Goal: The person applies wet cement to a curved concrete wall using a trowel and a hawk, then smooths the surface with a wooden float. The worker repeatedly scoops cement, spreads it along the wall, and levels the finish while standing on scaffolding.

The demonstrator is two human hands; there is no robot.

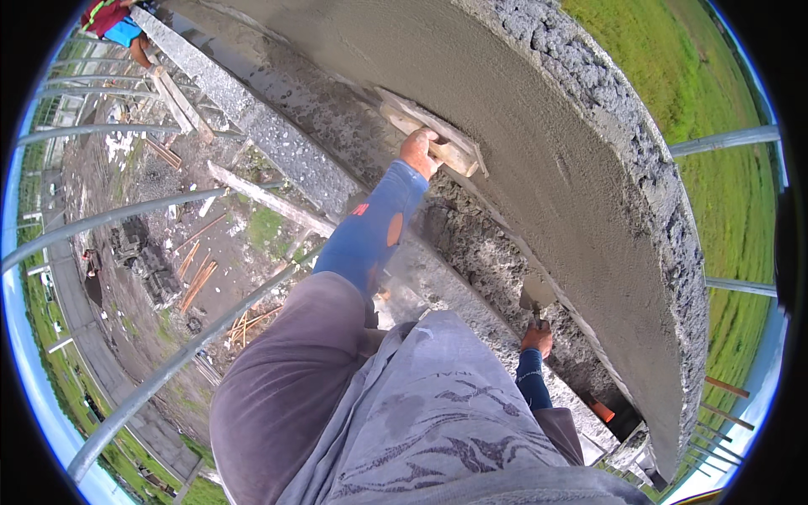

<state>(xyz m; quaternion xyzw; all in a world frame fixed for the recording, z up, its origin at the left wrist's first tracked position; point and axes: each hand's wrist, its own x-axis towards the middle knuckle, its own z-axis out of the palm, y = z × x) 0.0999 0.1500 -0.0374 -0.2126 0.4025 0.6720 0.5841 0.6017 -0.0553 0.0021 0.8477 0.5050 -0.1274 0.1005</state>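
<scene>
My left hand [417,151], at the end of a blue sleeve, is closed on the handle of a wooden float [455,139]. The float's board lies along the lower part of a curved wall coated in smooth wet grey mortar [547,177]. Lower and to the right, my right hand [537,338] is wrapped round the handle of a trowel [537,292]. Its blade is over a rough mortar-strewn trough [480,244] at the wall's foot; whether it touches the mortar I cannot tell. The handles are largely hidden by my fingers.
A concrete ledge [261,126] borders the trough on the left. Metal scaffold tubes [181,358] cross over a drop to debris-strewn ground. An orange pipe [601,411] pokes out at the trough's near end. Another person [118,23] is at the far left.
</scene>
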